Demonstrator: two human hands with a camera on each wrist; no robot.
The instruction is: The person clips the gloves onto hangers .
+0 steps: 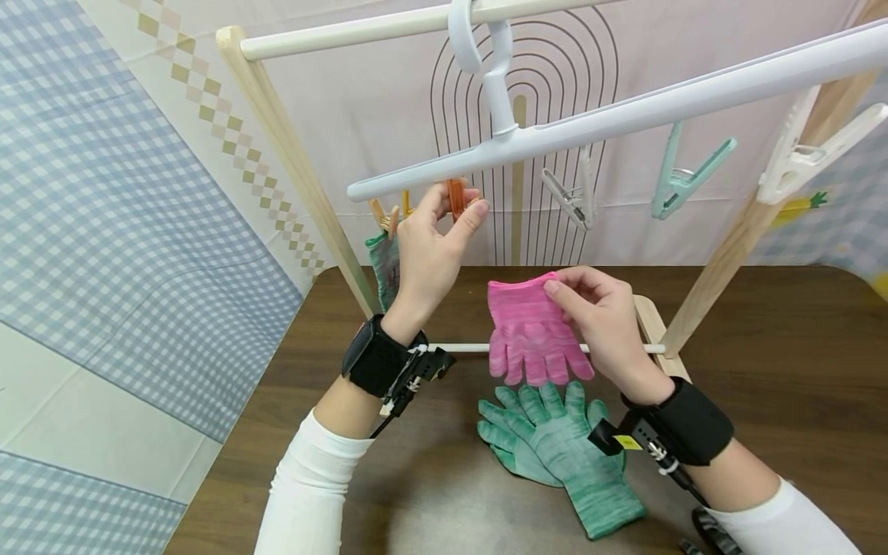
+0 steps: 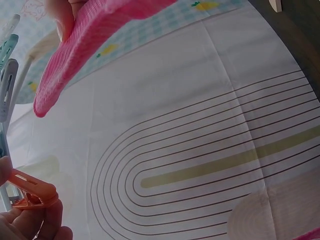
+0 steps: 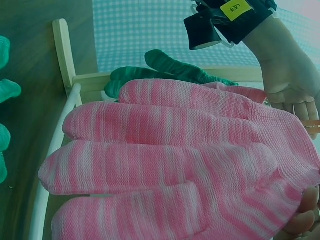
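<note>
My left hand [image 1: 433, 247] pinches an orange clothespin [image 1: 455, 199] just under the left arm of a white hanger [image 1: 444, 163]. In the left wrist view the same orange clothespin [image 2: 35, 190] sits between thumb and fingers. My right hand [image 1: 603, 316] holds a pink knit glove [image 1: 530, 327] by a corner of its cuff, so its fingers point down, below and right of the clothespin. The right wrist view shows the pink glove [image 3: 190, 155] close up, its pale streaks plain. Behind my left hand hangs a green glove [image 1: 384, 262] from tan clothespins [image 1: 385, 220].
Green gloves [image 1: 576, 455] lie overlapping on the brown table [image 1: 444, 501]. Grey [image 1: 572, 196], mint [image 1: 683, 177] and white clothespins [image 1: 808, 158] hang along the hanger's right side. A wooden stand [image 1: 298, 169] with a white top rail [image 1: 347, 35] carries the hanger; patterned cloth is behind.
</note>
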